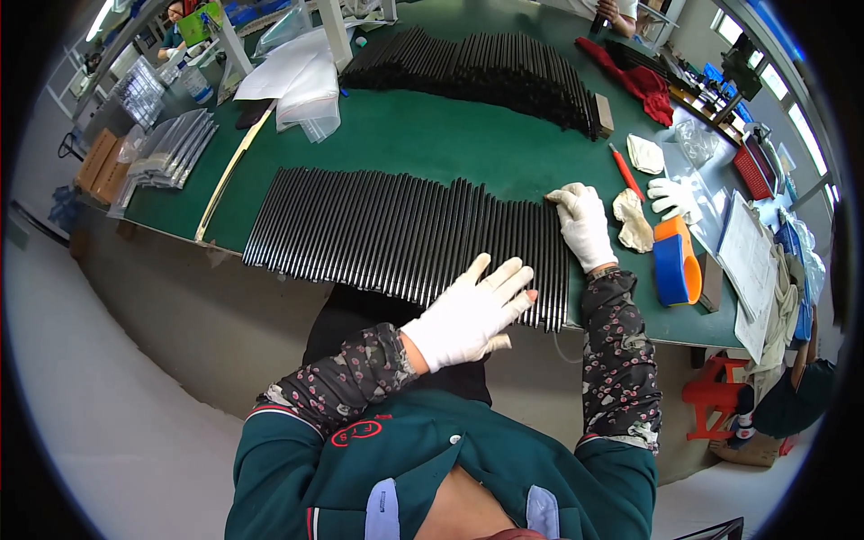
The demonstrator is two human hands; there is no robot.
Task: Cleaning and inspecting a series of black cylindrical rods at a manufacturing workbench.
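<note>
A long row of thin black rods (387,229) lies side by side on the green table, their near ends reaching the front edge. My left hand (472,310), in a white glove, is spread with its fingers apart over the near ends, right of the row's middle. One fingertip of that glove shows bare. At the row's right end my right hand (583,227), also gloved in white, curls its fingers around the far corner of the last rods. Its fingertips touch the rods' far ends, and the palm side is hidden.
Another stack of black rods (477,76) lies at the back beside a wooden block (603,115). To the right are a red pen (625,171), spare gloves (673,198), an orange-and-blue tape ring (677,263) and papers (751,256). Plastic bags (171,148) sit at left.
</note>
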